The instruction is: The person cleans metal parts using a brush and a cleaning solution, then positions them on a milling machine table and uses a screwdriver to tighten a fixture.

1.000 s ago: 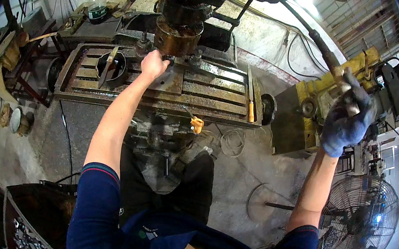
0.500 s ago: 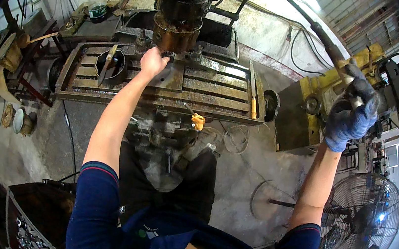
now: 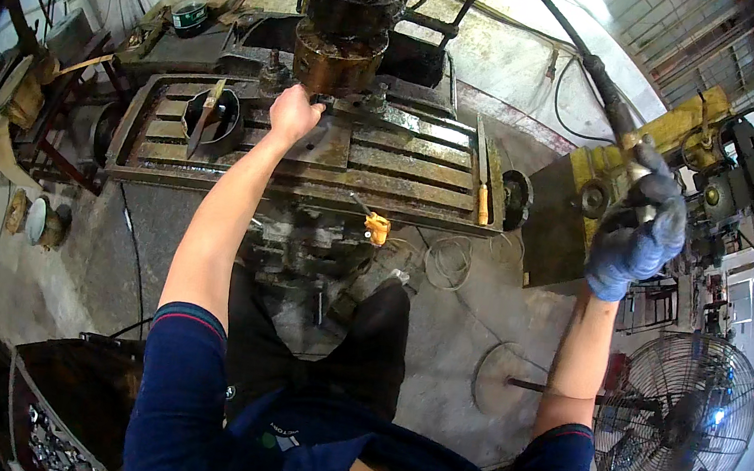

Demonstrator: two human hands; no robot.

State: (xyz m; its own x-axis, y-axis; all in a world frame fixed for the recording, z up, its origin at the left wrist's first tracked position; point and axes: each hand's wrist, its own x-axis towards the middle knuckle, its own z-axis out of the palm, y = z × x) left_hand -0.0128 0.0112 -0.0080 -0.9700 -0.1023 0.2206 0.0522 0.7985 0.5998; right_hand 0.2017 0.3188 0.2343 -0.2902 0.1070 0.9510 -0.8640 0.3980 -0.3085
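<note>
My bare left hand (image 3: 294, 115) is closed at the oily cylindrical spindle head (image 3: 337, 59), just above a flat metal plate (image 3: 324, 149) on the slotted machine table (image 3: 399, 208). What its fingers hold is hidden. At the right, my right hand (image 3: 640, 240), in a blue-grey work glove, is wrapped round the end of a long dark lever (image 3: 612, 102) that slopes down from the machine's top. Left of my left forearm stands a dark round pot (image 3: 232, 131) with a brush (image 3: 208, 111) lying across it.
A wooden-handled file (image 3: 483, 201) lies along the table's right end. An orange-wrapped handle (image 3: 377, 228) juts from its front. A fan (image 3: 679, 419) stands at lower right, a bin of metal scraps (image 3: 55, 445) at lower left. A wire coil (image 3: 447, 263) lies on the floor.
My right hand has come left and slightly down with the lever's end. My left hand keeps its place at the spindle head, and the whole view has shifted slightly.
</note>
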